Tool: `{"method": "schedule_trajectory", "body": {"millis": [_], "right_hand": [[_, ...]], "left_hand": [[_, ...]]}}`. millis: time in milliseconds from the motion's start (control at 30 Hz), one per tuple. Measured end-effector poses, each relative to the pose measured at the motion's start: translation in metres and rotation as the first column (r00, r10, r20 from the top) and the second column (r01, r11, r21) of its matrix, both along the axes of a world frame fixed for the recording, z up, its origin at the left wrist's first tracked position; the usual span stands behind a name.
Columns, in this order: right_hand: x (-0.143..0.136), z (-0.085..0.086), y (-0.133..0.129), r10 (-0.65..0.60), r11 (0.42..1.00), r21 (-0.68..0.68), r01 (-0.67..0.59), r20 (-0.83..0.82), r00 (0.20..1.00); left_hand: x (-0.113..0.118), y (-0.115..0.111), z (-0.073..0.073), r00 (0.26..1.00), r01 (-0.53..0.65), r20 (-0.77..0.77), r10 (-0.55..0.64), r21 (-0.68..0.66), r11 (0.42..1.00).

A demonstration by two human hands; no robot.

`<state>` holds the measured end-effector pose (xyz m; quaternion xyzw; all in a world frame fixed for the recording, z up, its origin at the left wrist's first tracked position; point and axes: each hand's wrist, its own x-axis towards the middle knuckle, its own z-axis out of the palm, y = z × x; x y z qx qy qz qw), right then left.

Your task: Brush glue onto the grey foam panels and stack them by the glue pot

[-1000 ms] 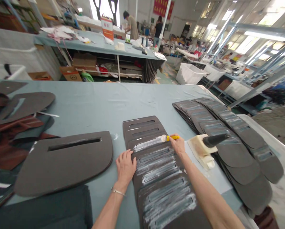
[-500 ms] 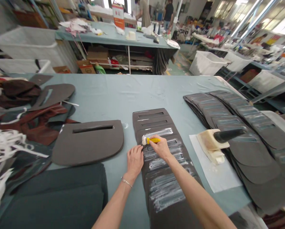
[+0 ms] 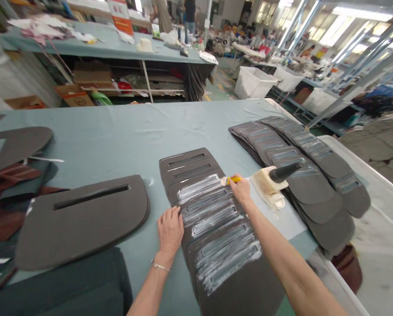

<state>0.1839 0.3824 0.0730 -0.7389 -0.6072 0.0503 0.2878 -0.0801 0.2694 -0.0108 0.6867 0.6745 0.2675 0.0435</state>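
A row of overlapping dark grey slotted panels [image 3: 245, 281] lies before me, with wet white glue [image 3: 199, 186] streaked around several slots. My right hand [image 3: 241, 189] is closed on a brush [image 3: 233, 180] with a yellow handle. Its white-coated bristles touch the right end of a glued strip near the far part of the row. My left hand [image 3: 170, 230] lies flat at the row's left edge, fingers stretched out and fingertips touching the panels. To the right, a cream glue container [image 3: 264, 182] with a black handle-like piece stands on a white sheet [image 3: 291, 224].
Stacked panels with glue-marked slots [image 3: 315, 188] lie at the right. On the left are a thick slotted panel [image 3: 84, 219], dark green material [image 3: 68, 285] and reddish-brown scraps [image 3: 12, 184]. Another table [image 3: 101, 48] and a white bin [image 3: 254, 83] stand beyond.
My right hand has drawn the brush from the left to the right end of the strip, leaving thicker white glue. My left hand stays at the panel edge. The view has turned right.
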Motion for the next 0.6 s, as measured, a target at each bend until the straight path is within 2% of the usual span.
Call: {"method": "schedule_trajectory", "body": {"millis": [67, 133, 233, 300, 367, 467, 533, 600], "right_hand": [[-0.002, 0.003, -0.002, 0.001, 0.999, 0.038, -0.001, -0.007, 1.0], [-0.031, 0.001, -0.016, 0.153, 0.986, 0.086, -0.146, -0.08, 0.985], [-0.082, -0.01, -0.038, 0.429, 0.903, 0.092, -0.419, -0.195, 0.882], [-0.088, -0.016, -0.041, 0.452, 0.89, 0.058, -0.452, -0.232, 0.861], [-0.063, -0.019, -0.032, 0.321, 0.946, 0.034, -0.323, -0.242, 0.916], [-0.003, -0.013, -0.014, 0.054, 0.999, 0.007, -0.054, -0.258, 0.965], [0.022, -0.006, -0.007, -0.003, 1.0, -0.018, -0.003, -0.3, 0.954], [0.022, 0.001, -0.009, 0.04, 0.999, -0.012, -0.048, -0.361, 0.932]], "left_hand": [[0.001, 0.0, 0.0, 1.0, -0.006, -0.004, 0.006, 0.003, 1.0], [0.003, 0.0, 0.001, 1.0, -0.005, -0.011, 0.005, 0.001, 1.0], [0.004, 0.0, 0.002, 1.0, -0.003, -0.019, 0.003, -0.004, 1.0], [0.005, 0.0, 0.002, 1.0, -0.002, -0.024, 0.002, -0.013, 1.0], [0.005, -0.001, 0.001, 1.0, 0.001, -0.018, -0.002, -0.016, 1.0], [0.006, -0.001, 0.0, 1.0, -0.003, 0.025, 0.003, -0.006, 1.0], [0.004, 0.0, 0.0, 0.997, -0.012, 0.079, 0.013, -0.011, 1.0], [-0.001, 0.0, 0.002, 0.986, -0.016, 0.166, 0.021, -0.031, 0.999]]}}
